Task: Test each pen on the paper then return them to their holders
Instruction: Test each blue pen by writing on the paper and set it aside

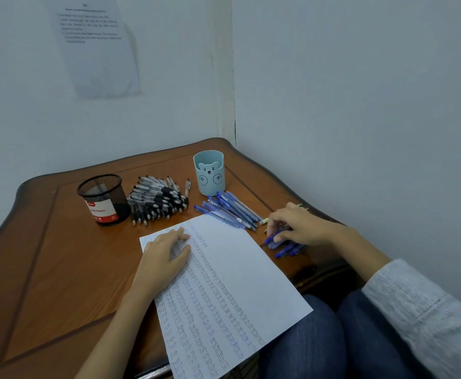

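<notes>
The person's left hand (166, 251) lies flat, palm down, fingers (181, 233) straight and close together, the bare forearm running back toward the body. The right hand (295, 225) reaches out to the side, knuckles raised, its curled fingertips pinching a blue pen (274, 242) low against the surface. A grey sleeve (415, 302) covers that arm up to mid-forearm.

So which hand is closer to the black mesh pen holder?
Left. The left hand lies on the white paper just front-right of the black mesh pen holder; the right hand grips blue pens far to its right.
</notes>
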